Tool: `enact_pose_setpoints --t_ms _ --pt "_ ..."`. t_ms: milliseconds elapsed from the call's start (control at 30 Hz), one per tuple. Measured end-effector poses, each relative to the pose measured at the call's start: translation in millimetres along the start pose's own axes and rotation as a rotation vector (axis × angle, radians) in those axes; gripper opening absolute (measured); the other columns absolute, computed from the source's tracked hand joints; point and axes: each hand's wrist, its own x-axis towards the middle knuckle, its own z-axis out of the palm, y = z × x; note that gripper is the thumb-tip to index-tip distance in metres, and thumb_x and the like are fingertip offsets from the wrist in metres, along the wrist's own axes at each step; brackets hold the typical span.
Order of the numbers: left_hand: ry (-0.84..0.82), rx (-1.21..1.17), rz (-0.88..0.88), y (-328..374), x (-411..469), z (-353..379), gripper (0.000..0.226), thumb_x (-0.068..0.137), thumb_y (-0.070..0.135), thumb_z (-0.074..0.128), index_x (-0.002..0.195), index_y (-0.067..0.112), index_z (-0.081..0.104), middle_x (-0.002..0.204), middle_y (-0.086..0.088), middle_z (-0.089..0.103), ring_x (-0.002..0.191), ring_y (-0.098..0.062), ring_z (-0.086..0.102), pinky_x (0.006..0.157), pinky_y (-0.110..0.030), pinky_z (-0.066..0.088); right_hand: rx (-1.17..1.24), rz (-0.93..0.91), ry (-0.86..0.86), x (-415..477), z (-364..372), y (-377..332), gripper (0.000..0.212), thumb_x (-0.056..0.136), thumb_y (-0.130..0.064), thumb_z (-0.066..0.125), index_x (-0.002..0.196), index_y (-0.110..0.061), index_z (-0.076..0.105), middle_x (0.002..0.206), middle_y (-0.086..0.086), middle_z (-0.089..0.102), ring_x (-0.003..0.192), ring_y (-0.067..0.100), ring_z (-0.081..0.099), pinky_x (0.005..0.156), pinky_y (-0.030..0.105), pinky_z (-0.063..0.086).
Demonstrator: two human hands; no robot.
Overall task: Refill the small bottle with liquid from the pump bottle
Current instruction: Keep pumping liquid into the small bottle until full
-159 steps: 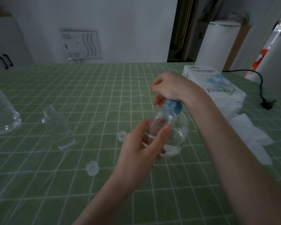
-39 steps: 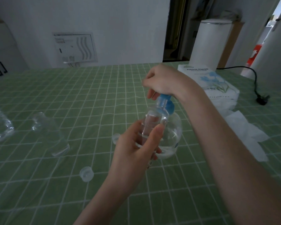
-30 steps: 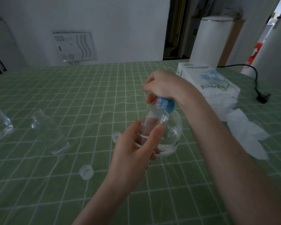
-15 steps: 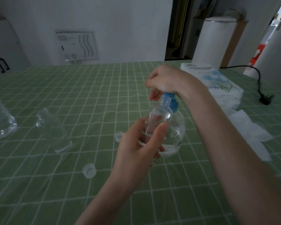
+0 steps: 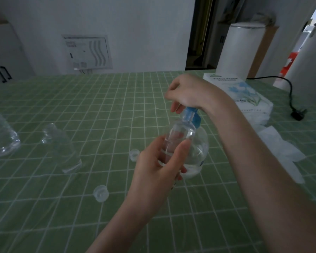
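Note:
My left hand (image 5: 157, 168) grips a small clear bottle (image 5: 180, 136), holding it up with its mouth under the blue pump head (image 5: 191, 115). Behind it, the round clear pump bottle (image 5: 199, 152) stands on the green checked tablecloth (image 5: 98, 110) with some liquid at its bottom. My right hand (image 5: 186, 92) sits on top of the pump head with curled fingers, hiding most of it. A little liquid shows inside the small bottle.
Two small clear caps (image 5: 100, 193) (image 5: 134, 155) lie on the cloth left of my hands. A second small clear bottle (image 5: 62, 148) and a large clear bottle (image 5: 0, 136) stand at the left. A tissue pack (image 5: 245, 95), loose white tissues (image 5: 285, 152) and a black plug (image 5: 297, 114) lie to the right.
My right hand has pumped the blue head down and up while my left hand kept the small bottle under the spout. The view shifted slightly.

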Motion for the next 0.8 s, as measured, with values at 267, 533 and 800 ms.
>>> enact_pose_setpoints --t_ms 267,533,800 --pt "0.002 -0.011 0.003 2.4 -0.1 -0.2 0.027 0.073 0.049 0.057 0.088 0.027 0.065 0.078 0.002 0.071 0.055 -0.007 0.062 0.049 -0.018 0.049 -0.011 0.006 -0.029 0.6 1.1 -2.9 0.029 0.095 -0.015 0.05 0.114 0.002 0.064 0.104 0.02 0.072 0.098 0.032 0.07 0.094 0.044 0.053" --pt "0.017 0.034 -0.01 -1.3 -1.5 0.3 0.021 0.076 0.045 0.057 0.081 0.026 0.064 0.074 0.002 0.071 0.054 -0.007 0.062 0.048 -0.019 0.047 -0.008 0.009 -0.034 -2.0 7.7 3.5 0.032 0.096 -0.017 0.049 0.117 0.004 0.061 0.111 0.021 0.07 0.103 0.034 0.068 0.097 0.045 0.05" --pt "0.023 -0.006 -0.004 1.4 -0.1 0.1 0.018 0.075 0.044 0.058 0.083 0.031 0.067 0.077 0.004 0.072 0.053 -0.005 0.062 0.046 -0.016 0.045 -0.028 -0.03 -0.002 -2.3 -2.3 -2.9 0.027 0.095 -0.013 0.05 0.111 0.002 0.065 0.097 0.019 0.074 0.094 0.032 0.071 0.082 0.037 0.054"
